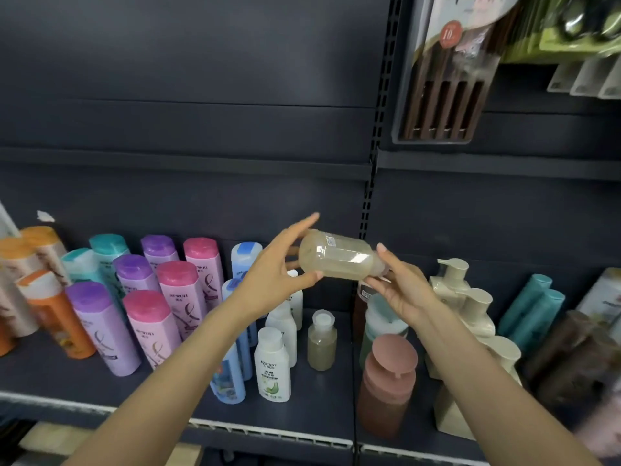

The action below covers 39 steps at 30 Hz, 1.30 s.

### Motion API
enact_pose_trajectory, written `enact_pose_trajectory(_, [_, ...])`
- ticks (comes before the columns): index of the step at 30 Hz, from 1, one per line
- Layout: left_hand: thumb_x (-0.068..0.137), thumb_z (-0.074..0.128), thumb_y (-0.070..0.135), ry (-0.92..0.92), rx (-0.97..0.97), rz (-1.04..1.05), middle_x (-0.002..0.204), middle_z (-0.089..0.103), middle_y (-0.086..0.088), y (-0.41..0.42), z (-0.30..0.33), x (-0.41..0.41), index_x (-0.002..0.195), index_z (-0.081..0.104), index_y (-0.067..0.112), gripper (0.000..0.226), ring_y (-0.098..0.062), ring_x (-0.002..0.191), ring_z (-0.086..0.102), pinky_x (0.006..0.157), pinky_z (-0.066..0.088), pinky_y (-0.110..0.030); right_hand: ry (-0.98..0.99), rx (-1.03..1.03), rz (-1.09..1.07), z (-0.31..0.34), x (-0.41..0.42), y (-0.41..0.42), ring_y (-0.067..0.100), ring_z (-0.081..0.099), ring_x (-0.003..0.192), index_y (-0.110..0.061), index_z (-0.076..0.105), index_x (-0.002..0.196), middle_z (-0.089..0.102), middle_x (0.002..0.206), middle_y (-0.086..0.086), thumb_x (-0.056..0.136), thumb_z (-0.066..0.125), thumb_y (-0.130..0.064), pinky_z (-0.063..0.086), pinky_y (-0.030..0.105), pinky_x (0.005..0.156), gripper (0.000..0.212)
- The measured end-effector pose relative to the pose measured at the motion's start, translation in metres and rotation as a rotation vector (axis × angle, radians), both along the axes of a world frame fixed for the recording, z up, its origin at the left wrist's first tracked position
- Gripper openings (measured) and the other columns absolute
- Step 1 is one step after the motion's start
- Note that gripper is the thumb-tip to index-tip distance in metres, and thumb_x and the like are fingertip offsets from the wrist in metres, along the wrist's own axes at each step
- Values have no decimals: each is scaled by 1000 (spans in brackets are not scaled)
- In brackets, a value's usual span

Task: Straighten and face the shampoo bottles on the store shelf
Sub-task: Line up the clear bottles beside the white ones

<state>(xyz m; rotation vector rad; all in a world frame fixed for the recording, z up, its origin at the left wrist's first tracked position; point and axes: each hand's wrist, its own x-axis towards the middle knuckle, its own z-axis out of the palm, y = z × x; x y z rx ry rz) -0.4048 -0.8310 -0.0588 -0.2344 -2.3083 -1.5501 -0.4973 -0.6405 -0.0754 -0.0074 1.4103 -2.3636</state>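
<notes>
A clear bottle of pale yellow liquid (336,255) lies on its side in the air above the shelf (319,408), held between both hands. My left hand (272,274) grips its base end with thumb below and fingers over the top. My right hand (400,290) holds the cap end, which is hidden behind the fingers. Directly below stands a matching small yellow bottle (322,341) with a white cap, upright. Two white bottles (273,364) and blue bottles (232,381) stand beside it, partly hidden by my left forearm.
Rows of pink (153,327), purple (100,327), teal (100,253) and orange (53,314) bottles fill the shelf's left. Right of the upright divider (369,196) stand a brown-pink bottle (386,385), cream pump bottles (470,314) and teal bottles (534,311). Packaged goods (447,79) hang above.
</notes>
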Motion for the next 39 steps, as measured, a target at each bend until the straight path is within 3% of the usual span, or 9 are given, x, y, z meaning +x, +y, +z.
enact_pose_trajectory(4, [87,64,29,-296,55,69,114,65,-2,-1,1,0,135,47,15,53,-11,94,69,91,53,-27,75,-21,-86,2,1,0,12,72,74,-2,66,100,71,85,7,87,65,-17,57,21,59,19])
enact_pose_trajectory(7, [91,52,41,-387,285,76,110,66,-14,-1,2,-3,121,54,9,44,-23,86,72,73,59,-25,171,0,-67,1,0,-4,15,71,86,-7,67,102,70,99,10,88,64,-15,59,26,73,16])
enact_pose_trajectory(12, [86,64,25,-269,407,153,104,69,-14,-7,0,-6,118,57,8,36,-28,89,70,81,57,-29,259,58,47,2,-6,-1,16,67,102,-12,62,121,69,111,6,90,61,-14,56,21,77,30])
enact_pose_trajectory(15, [81,71,14,-133,334,246,97,71,0,-12,-2,-7,116,60,22,38,-16,93,69,89,54,-36,193,74,126,4,-7,-1,22,69,99,-1,62,116,69,111,16,90,61,-14,56,18,74,29])
enact_pose_trajectory(22, [73,70,-12,-30,193,105,114,58,13,-8,-1,1,125,51,22,64,-2,94,64,82,49,-14,118,97,111,16,-12,-9,20,69,96,3,64,107,69,106,17,89,62,-26,57,21,69,33])
enact_pose_trajectory(25, [76,72,-3,-147,270,142,116,60,6,-8,-3,-3,127,48,16,59,-2,97,65,81,51,-15,161,40,39,18,-14,-11,18,69,95,2,65,104,69,105,16,90,61,-20,56,20,71,26])
enact_pose_trajectory(29, [87,64,16,-253,450,90,103,69,-10,-8,-1,-9,116,54,9,32,-24,92,70,81,57,-29,217,-38,-9,18,-15,-14,14,69,94,-4,65,113,70,105,9,91,59,-12,55,19,71,24])
enact_pose_trajectory(34, [76,76,8,-90,246,212,109,63,1,-11,-7,-9,112,55,14,42,-9,89,67,81,57,-32,191,63,108,18,-23,-14,17,67,102,-13,64,120,65,115,7,92,58,-13,58,25,76,29])
enact_pose_trajectory(39, [71,78,3,-83,137,207,112,58,14,-17,-14,-12,109,51,21,50,-8,90,65,76,55,-20,121,59,77,17,-29,-23,20,70,92,-2,66,109,68,106,14,89,62,-10,60,30,75,22])
